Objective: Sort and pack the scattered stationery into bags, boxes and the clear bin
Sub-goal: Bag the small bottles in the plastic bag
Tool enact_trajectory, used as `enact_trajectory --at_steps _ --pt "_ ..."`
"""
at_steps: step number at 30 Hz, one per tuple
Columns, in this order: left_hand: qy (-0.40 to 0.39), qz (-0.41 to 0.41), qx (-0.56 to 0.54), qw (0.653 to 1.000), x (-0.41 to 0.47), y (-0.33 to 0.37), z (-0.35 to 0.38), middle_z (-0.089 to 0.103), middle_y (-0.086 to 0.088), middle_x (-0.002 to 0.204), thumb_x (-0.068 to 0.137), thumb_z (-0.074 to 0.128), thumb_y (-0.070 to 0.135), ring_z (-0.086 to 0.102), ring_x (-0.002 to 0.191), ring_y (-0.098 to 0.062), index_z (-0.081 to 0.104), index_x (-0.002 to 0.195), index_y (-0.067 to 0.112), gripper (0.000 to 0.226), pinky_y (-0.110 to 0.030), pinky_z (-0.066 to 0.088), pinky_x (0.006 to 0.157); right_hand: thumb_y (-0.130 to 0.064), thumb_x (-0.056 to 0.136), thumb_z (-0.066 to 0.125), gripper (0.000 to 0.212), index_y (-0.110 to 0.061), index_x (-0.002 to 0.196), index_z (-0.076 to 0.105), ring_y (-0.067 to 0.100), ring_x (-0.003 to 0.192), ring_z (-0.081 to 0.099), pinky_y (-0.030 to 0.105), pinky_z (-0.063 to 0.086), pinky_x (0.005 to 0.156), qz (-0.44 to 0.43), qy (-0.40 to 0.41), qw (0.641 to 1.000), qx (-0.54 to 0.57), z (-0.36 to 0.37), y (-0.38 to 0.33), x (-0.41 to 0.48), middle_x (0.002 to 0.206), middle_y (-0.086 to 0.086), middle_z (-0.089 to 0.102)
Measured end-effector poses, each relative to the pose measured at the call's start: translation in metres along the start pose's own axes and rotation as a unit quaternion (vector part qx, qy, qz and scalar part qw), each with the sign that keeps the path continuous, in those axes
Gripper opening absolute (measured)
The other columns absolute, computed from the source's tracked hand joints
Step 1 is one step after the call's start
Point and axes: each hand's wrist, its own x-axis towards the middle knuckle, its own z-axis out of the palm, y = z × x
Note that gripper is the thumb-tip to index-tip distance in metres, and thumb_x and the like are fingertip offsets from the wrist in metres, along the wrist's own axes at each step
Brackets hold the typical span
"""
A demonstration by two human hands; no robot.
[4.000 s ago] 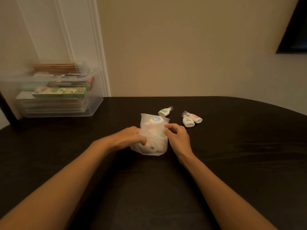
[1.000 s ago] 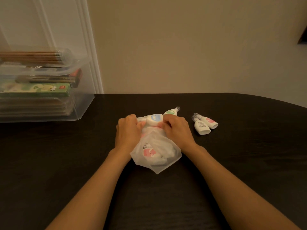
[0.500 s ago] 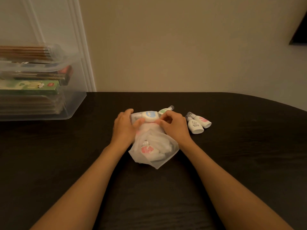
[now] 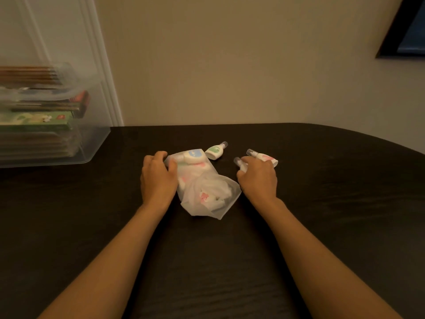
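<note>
My left hand (image 4: 158,178) lies palm down at eleven o'clock, fingers curled on the bag's (image 4: 207,199) edge. My right hand (image 4: 258,178), at one o'clock, curls over a small bottle (image 4: 238,162). Both forearms angle in toward twelve.

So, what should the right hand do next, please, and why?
Probably lift the bottle the right hand curls over and slip it into the bag, whose mouth the left hand holds; a green bottle and pink bottle lie loose.

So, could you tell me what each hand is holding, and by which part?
The left hand grips the translucent bag at its open end; the right hand curls round the body of a small white bottle, whose clear cap pokes out.
</note>
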Motion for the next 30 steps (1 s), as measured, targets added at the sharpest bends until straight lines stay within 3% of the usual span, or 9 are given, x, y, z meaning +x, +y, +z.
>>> enact_trajectory --at_steps 6,9,12,16,18,21,24,27,30 --pt "0.016 0.06 -0.118 0.991 -0.027 0.01 -0.017 0.047 -0.001 0.121 0.092 0.045 0.033 0.045 0.114 -0.015 0.05 0.124 0.015 0.037 -0.026 0.037 0.086 -0.019 0.088 0.055 0.014 -0.009 0.084 0.063 0.014 0.069 0.053 0.026 0.037 0.059 0.042 -0.07 0.982 0.169 -0.014 0.0 -0.016 0.072 -0.001 0.058" --pt "-0.027 0.117 -0.12 0.985 -0.046 0.013 -0.024 0.044 0.007 0.11 0.088 0.049 0.045 0.046 0.107 -0.014 0.046 0.125 0.018 0.046 -0.034 0.044 0.085 -0.021 0.089 0.056 0.015 -0.011 0.081 0.062 0.011 0.059 0.056 0.024 0.043 0.055 0.168 -0.159 0.866 0.443 -0.032 -0.002 -0.02 0.057 -0.001 0.061" --pt "-0.065 0.145 -0.032 0.987 -0.061 0.014 -0.027 0.043 0.007 0.108 0.076 0.051 0.061 0.042 0.102 -0.012 0.039 0.125 0.022 0.064 -0.034 0.043 0.082 -0.028 0.088 0.058 0.025 -0.013 0.072 0.068 0.007 0.06 0.059 0.022 0.045 0.057 0.166 -0.237 0.73 0.62 -0.043 0.003 -0.027 0.061 -0.001 0.065" --pt "-0.09 0.18 0.074 0.977 -0.069 0.015 -0.029 0.045 0.001 0.116 0.069 0.06 0.059 0.043 0.106 -0.016 0.045 0.119 0.02 0.066 -0.032 0.04 0.086 -0.036 0.083 0.058 0.031 -0.02 0.064 0.076 0.007 0.09 0.053 0.025 0.039 0.071 0.13 -0.251 0.692 0.664 -0.053 0.005 -0.036 0.093 -0.002 0.063" --pt "-0.095 0.181 0.094 0.974 -0.069 0.014 -0.027 0.045 0.001 0.113 0.074 0.063 0.046 0.042 0.101 -0.014 0.049 0.109 0.019 0.046 -0.028 0.039 0.081 -0.036 0.077 0.062 0.026 -0.02 0.063 0.076 0.005 0.076 0.056 0.022 0.042 0.068 0.131 -0.266 0.667 0.683 -0.054 0.005 -0.04 0.083 -0.003 0.061" --pt "-0.086 0.163 0.067 0.981 -0.069 0.016 -0.026 0.048 0.001 0.096 0.084 0.058 0.024 0.048 0.088 -0.014 0.048 0.085 0.019 0.011 -0.025 0.038 0.069 -0.03 0.07 0.067 0.017 -0.02 0.056 0.068 0.003 0.049 0.045 0.016 0.031 0.048 0.079 -0.331 0.675 0.655 -0.054 0.005 -0.046 0.061 -0.004 0.051" --pt "-0.094 0.146 0.032 0.984 -0.063 0.016 -0.026 0.05 0.0 0.086 0.088 0.057 0.017 0.047 0.075 -0.012 0.047 0.075 0.016 0.016 -0.025 0.037 0.062 -0.021 0.081 0.064 0.019 -0.015 0.065 0.058 0.003 0.042 0.04 0.013 0.027 0.037 0.006 -0.376 0.742 0.555 -0.051 -0.002 -0.052 0.052 -0.002 0.051" --pt "-0.092 0.14 -0.009 0.986 -0.058 0.017 -0.026 0.051 0.001 0.084 0.093 0.051 0.02 0.049 0.073 -0.01 0.046 0.074 0.018 0.019 -0.023 0.04 0.059 -0.02 0.086 0.064 0.015 -0.01 0.076 0.057 0.006 0.039 0.05 0.016 0.039 0.036 -0.007 -0.283 0.82 0.497 -0.046 -0.014 -0.057 0.054 0.0 0.06" --pt "-0.053 0.133 -0.03 0.989 -0.056 0.019 -0.026 0.049 0.002 0.083 0.095 0.044 0.019 0.047 0.071 -0.01 0.043 0.077 0.019 0.018 -0.019 0.034 0.053 -0.021 0.086 0.064 0.016 -0.009 0.08 0.055 0.007 0.041 0.056 0.017 0.045 0.04 0.036 -0.163 0.837 0.522 -0.041 -0.018 -0.056 0.053 0.001 0.062"
